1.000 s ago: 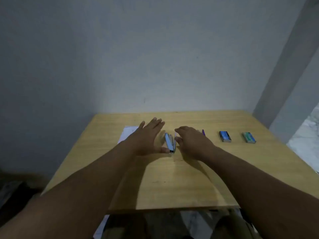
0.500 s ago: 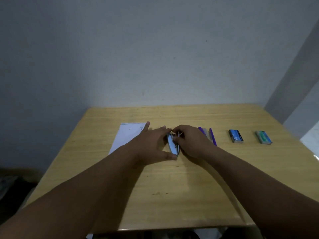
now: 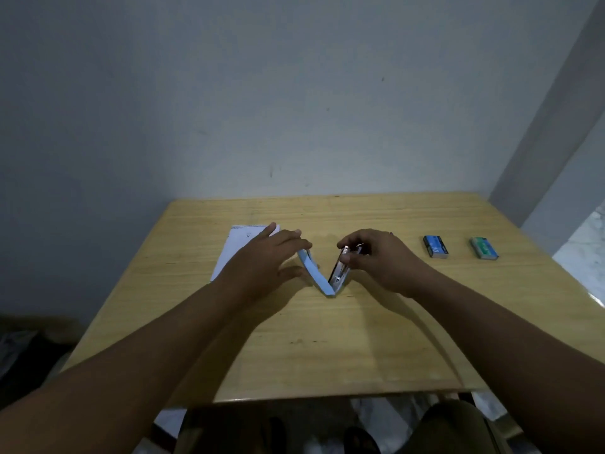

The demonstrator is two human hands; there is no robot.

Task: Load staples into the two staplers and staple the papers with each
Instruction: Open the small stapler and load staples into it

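A light blue stapler (image 3: 317, 276) stands hinged apart in a V in the middle of the wooden table (image 3: 327, 339). My left hand (image 3: 262, 260) grips its blue top cover, pulled out to the left. My right hand (image 3: 379, 257) grips the metal staple channel (image 3: 340, 271) on the right side of the V. White papers (image 3: 234, 249) lie flat behind my left hand, partly covered by it. Two staple boxes sit to the right: a blue box (image 3: 435, 246) and a green box (image 3: 484, 248). The second stapler, purple, is hidden behind my right hand.
The table stands against a grey wall, with a pillar at the right. The table's front edge (image 3: 327, 396) is near my body, and my knees show below it. Bare wood lies between the stapler and the front edge.
Both hands closed on the blue stapler and swung it apart, from folded flat into a wide V. The view tilted down and nearer to the table.
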